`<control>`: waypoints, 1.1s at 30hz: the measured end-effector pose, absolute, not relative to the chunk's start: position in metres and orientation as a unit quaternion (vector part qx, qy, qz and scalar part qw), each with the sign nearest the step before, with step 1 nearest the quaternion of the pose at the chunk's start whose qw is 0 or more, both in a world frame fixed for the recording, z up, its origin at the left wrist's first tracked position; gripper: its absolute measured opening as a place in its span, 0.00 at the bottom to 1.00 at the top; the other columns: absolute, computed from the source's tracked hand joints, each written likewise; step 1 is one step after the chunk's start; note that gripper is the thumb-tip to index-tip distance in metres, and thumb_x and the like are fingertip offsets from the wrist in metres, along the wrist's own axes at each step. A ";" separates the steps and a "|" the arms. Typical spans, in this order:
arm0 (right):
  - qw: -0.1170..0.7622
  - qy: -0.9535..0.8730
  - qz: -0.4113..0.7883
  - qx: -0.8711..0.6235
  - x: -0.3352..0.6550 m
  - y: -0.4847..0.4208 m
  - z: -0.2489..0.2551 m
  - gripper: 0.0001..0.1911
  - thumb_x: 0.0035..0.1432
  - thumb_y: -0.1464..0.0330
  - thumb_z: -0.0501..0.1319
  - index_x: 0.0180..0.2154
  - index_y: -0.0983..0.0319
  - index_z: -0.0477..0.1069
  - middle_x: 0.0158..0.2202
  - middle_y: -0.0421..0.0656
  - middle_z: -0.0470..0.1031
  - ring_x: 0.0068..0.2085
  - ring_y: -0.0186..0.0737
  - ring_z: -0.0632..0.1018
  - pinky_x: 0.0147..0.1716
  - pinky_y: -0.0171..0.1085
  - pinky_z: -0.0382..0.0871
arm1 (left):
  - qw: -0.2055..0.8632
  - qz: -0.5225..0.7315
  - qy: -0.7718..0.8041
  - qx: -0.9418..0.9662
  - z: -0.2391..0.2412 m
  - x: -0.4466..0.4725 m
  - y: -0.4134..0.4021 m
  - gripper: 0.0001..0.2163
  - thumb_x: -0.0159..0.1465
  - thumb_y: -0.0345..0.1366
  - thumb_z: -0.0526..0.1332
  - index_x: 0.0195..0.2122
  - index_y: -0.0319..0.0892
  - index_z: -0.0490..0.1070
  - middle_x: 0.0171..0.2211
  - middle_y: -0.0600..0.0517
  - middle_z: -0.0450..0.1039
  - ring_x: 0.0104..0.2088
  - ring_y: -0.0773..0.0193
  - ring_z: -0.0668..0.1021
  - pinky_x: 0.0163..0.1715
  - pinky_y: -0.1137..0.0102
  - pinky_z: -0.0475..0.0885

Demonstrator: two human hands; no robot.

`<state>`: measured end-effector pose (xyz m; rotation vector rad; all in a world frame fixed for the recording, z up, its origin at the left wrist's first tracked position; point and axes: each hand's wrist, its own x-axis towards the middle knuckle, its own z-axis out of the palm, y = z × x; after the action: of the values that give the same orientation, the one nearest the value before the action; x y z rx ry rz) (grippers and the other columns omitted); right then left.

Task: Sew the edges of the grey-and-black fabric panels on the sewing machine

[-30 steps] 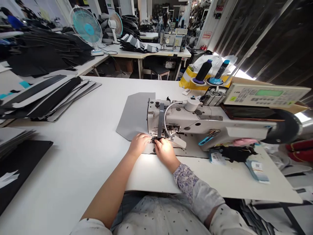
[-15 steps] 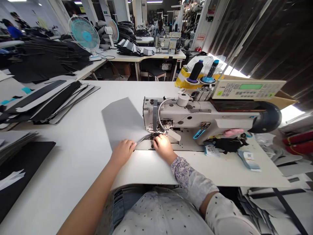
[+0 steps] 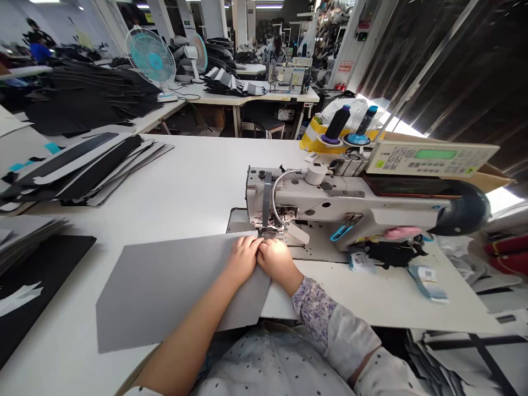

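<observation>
Table (image 3: 185,165): left hand (image 3: 243,256), right hand (image 3: 277,260) maybe pinch sheet (image 3: 165,286).

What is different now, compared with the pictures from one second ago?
The grey sheet swung from behind the sewing machine toward the person, now flat at front left. The left hand went left, then returned beside the right hand. Machine unmoved.

The grey sheet (image 3: 165,286) no longer lies behind the sewing machine (image 3: 330,201): it now spreads across the table (image 3: 185,176) on my side, out to the left, one corner up at the needle. My left hand (image 3: 243,256) (half a second ago out to the left on the sheet's edge) is back against my right hand (image 3: 275,258), knuckles touching.
</observation>
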<state>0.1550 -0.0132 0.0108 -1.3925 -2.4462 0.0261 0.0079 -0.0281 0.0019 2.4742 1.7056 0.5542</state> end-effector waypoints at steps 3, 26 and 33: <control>0.182 -0.855 0.005 -0.486 0.156 -0.011 0.005 0.09 0.56 0.73 0.56 0.29 0.63 0.74 0.26 0.44 0.73 0.29 0.39 0.71 0.33 0.37 0.59 | 0.053 0.186 0.543 0.817 0.001 0.004 -0.025 0.18 0.65 0.29 0.52 0.55 0.44 0.68 0.51 0.46 0.70 0.51 0.55 0.69 0.53 0.59 0.66; 0.294 -0.832 0.046 -0.469 0.161 -0.006 -0.009 0.16 0.60 0.66 0.56 0.20 0.60 0.63 0.21 0.40 0.66 0.26 0.36 0.67 0.30 0.36 0.57 | 0.049 0.150 0.563 0.811 0.006 -0.032 -0.017 0.20 0.68 0.38 0.51 0.61 0.48 0.61 0.58 0.49 0.66 0.57 0.59 0.67 0.59 0.62 0.62; 0.281 -0.841 0.071 -0.456 0.167 -0.011 -0.012 0.18 0.61 0.62 0.56 0.21 0.59 0.60 0.21 0.40 0.65 0.26 0.38 0.67 0.30 0.36 0.56 | -0.164 0.044 0.890 0.423 0.053 -0.265 -0.108 0.25 0.67 0.44 0.49 0.62 0.36 0.59 0.66 0.37 0.52 0.64 0.42 0.57 0.60 0.48 0.55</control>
<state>0.1671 -0.0111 -0.0123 -1.2223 -2.2552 0.1893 -0.2652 -0.1083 0.0528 1.4901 3.1314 0.1563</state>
